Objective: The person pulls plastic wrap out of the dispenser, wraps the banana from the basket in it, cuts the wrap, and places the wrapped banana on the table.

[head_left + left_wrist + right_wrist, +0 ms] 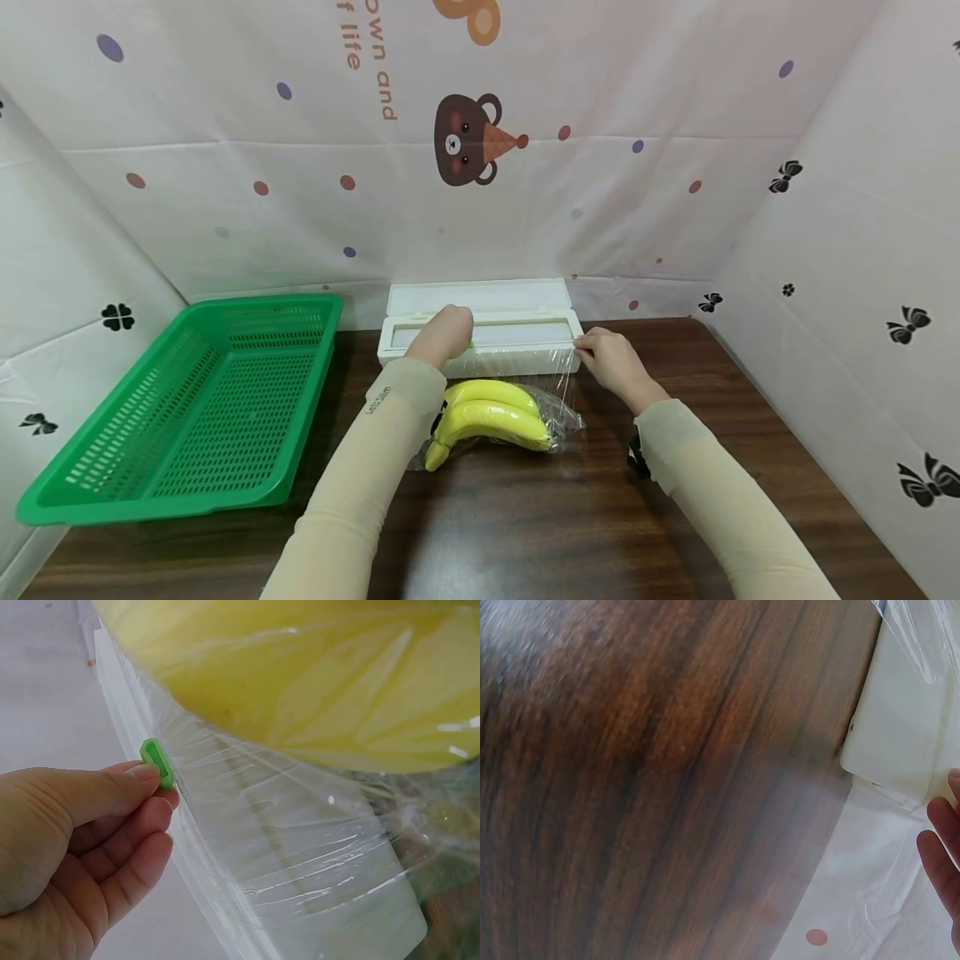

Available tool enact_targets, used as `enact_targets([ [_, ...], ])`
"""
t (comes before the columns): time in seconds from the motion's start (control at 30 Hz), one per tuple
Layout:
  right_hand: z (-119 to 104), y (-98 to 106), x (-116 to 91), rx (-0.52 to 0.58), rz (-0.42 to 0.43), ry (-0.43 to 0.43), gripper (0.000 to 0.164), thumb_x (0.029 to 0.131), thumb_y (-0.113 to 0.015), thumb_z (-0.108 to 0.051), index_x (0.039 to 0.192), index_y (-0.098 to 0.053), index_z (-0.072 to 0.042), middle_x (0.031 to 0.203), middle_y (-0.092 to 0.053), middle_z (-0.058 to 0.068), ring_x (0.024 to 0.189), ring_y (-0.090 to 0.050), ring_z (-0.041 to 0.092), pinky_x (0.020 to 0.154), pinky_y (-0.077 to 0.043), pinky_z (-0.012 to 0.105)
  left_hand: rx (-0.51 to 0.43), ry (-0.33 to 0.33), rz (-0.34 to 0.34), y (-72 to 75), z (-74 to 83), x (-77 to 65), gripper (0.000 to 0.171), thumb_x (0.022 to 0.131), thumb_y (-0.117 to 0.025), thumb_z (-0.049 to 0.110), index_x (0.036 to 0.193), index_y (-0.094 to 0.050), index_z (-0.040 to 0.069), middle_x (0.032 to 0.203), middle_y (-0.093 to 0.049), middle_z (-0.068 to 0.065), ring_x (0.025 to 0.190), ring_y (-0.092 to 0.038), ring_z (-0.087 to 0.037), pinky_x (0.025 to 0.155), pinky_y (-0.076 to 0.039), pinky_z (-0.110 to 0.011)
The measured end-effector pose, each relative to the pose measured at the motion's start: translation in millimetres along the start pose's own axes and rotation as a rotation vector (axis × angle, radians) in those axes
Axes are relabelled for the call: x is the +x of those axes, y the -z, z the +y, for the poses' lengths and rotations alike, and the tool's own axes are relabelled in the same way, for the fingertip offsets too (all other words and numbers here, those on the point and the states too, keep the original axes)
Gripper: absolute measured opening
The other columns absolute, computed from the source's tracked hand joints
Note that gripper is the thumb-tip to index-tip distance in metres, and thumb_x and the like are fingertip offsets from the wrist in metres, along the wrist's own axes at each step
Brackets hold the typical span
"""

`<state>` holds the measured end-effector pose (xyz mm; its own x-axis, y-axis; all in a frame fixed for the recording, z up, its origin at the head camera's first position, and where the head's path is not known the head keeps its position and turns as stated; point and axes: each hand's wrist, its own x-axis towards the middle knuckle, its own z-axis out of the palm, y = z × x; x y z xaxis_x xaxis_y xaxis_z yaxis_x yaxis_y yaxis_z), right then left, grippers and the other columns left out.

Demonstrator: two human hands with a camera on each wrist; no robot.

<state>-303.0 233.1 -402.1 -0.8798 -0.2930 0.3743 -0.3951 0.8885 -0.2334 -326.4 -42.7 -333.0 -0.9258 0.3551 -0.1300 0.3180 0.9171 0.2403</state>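
A white cling film dispenser [517, 362] stands at the back of the table with its lid [480, 297] raised. My left hand [447, 332] is over its front edge, left of the middle. In the left wrist view, the thumb and forefinger pinch a small green slide cutter [155, 763]. At the dispenser's right front corner, my right hand [613, 360] grips the edge with thumb and fingers; the right wrist view catches only some fingertips [937, 851]. Clear cling film [564, 410] runs from the dispenser down around yellow bananas [491, 419] lying in front.
A green perforated basket [306, 442] stands on the left of the brown wooden table [525, 525]. Patterned white sheets [600, 225] hang behind and at both sides. A black band [637, 457] is at the right wrist.
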Motion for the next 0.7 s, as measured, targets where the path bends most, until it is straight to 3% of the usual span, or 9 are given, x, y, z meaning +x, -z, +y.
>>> enact_targets([
  [0.1, -0.3, 0.5, -0.1, 0.003, 0.004, 0.0, 0.022, 0.088, -0.065, -0.011, 0.107, -0.071, -0.001, 0.097, -0.067, 0.014, 0.088, -0.065, 0.029, 0.076, -0.053, 0.043, -0.008, 0.003, -0.002, 0.2, 0.5, 0.1, 0.039, 0.09, -0.042, -0.011, 0.058, -0.041, 0.012, 0.072, -0.055, -0.004, 0.061, -0.043, -0.014, 0.07, -0.047, -0.027],
  [0.3, -1.4, 1.6, -0.8, 0.005, 0.007, -0.006, 0.022, 0.088, -0.065, -0.011, 0.107, -0.071, -0.001, 0.097, -0.067, 0.014, 0.088, -0.065, 0.029, 0.076, -0.053, 0.043, -0.012, 0.004, -0.028, 1.4, 0.9, 1.5, 0.04, 0.092, -0.041, -0.008, 0.058, -0.037, 0.013, 0.058, -0.034, -0.001, 0.055, -0.035, -0.013, 0.063, -0.045, -0.026],
  [0.53, -2.1, 1.9, -0.7, 0.003, -0.009, -0.019, 0.023, 0.089, -0.064, -0.012, 0.109, -0.07, -0.002, 0.098, -0.066, 0.014, 0.089, -0.064, 0.029, 0.077, -0.053, 0.043, 0.01, 0.002, -0.046, 3.2, 2.1, 3.2, 0.036, 0.094, -0.041, -0.006, 0.063, -0.046, 0.011, 0.061, -0.039, -0.001, 0.058, -0.039, -0.013, 0.064, -0.046, -0.026],
  [0.7, -2.3, 1.6, -1.1, 0.003, -0.011, -0.028, 0.023, 0.089, -0.064, -0.013, 0.109, -0.07, -0.002, 0.098, -0.066, 0.014, 0.088, -0.064, 0.029, 0.075, -0.053, 0.042, 0.011, 0.01, -0.077, 4.0, 2.6, 6.1, 0.035, 0.094, -0.04, -0.005, 0.063, -0.043, 0.011, 0.06, -0.033, -0.001, 0.055, -0.033, -0.013, 0.059, -0.043, -0.025],
])
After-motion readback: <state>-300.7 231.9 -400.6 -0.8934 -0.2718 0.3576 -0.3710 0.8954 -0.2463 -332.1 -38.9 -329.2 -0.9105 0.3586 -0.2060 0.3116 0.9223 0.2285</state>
